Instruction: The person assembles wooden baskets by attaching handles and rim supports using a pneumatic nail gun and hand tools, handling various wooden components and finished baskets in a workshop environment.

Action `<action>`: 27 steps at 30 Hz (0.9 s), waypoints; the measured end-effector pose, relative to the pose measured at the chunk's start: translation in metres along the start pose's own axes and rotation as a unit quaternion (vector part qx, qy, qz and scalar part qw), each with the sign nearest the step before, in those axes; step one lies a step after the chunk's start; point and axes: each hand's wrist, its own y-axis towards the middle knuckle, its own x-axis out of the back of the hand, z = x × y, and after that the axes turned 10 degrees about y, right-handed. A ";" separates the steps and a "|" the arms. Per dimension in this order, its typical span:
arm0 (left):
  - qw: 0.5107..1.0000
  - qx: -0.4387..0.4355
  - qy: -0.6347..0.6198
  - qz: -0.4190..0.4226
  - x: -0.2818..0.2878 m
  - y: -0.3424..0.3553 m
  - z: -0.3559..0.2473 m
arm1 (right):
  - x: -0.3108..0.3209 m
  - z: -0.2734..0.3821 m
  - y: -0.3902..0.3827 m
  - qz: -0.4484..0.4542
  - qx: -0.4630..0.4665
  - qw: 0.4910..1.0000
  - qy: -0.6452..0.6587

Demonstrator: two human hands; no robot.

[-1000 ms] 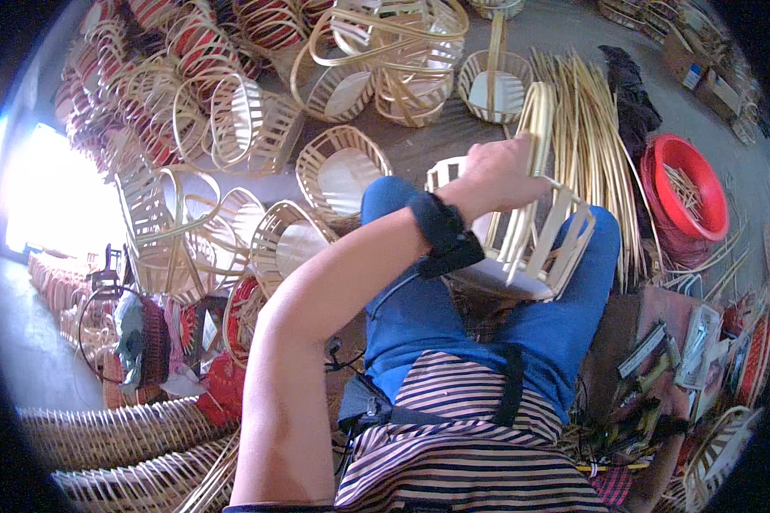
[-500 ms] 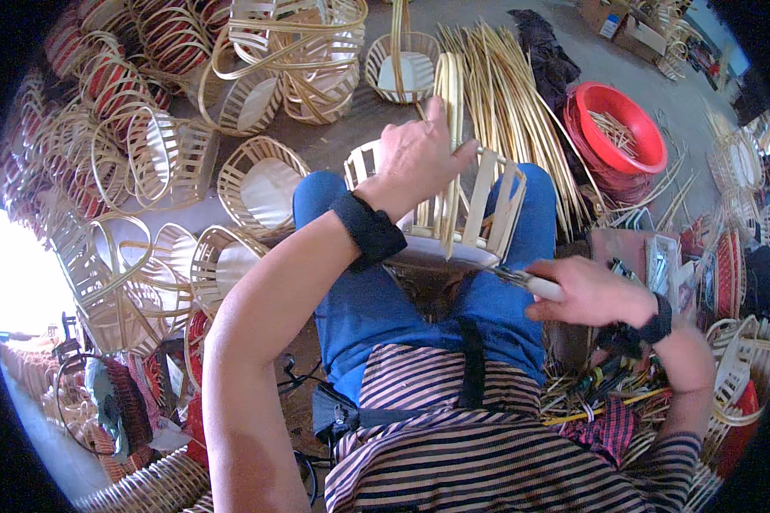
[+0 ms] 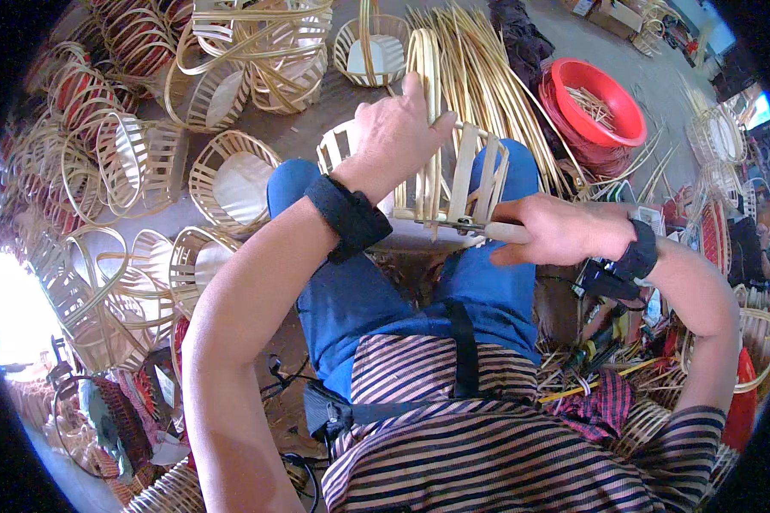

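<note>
A slatted wooden basket (image 3: 463, 177) lies tipped on my lap, a bundled cane handle (image 3: 424, 60) running along its side and up beyond its rim. My left hand (image 3: 391, 132) is closed on that handle at the rim, index finger and thumb stretched along it. In my right hand (image 3: 563, 227) is a pair of cutting pliers with pale grips (image 3: 506, 232). Their metal jaws reach the lower end of the handle strips near the basket's base; whether they touch the strips I cannot tell.
Finished-looking baskets (image 3: 233, 182) crowd the floor at left and far left. Long cane strips (image 3: 479, 77) lie ahead, beside a red plastic basin (image 3: 597, 103) of short offcuts. Tools, scraps and a checked cloth (image 3: 599, 406) lie close by my right side.
My right hand has brought the pliers leftward and up, from the basket's corner to the handle's lower end. My left hand keeps its hold. The whole view has shifted slightly.
</note>
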 end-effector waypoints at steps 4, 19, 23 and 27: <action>0.999 0.006 -0.023 -0.030 -0.003 -0.002 0.005 | -0.021 -0.003 -0.003 -0.072 -0.025 0.997 -0.005; 0.786 0.258 -0.540 -0.158 0.046 -0.165 0.231 | -0.067 -0.053 0.010 0.002 0.125 0.825 0.552; 0.781 0.308 -0.534 -0.105 0.006 -0.234 0.265 | -0.072 -0.052 0.036 0.085 0.128 0.776 0.612; 0.768 0.348 -0.532 -0.079 -0.005 -0.247 0.273 | -0.071 -0.050 0.061 0.143 0.139 0.723 0.661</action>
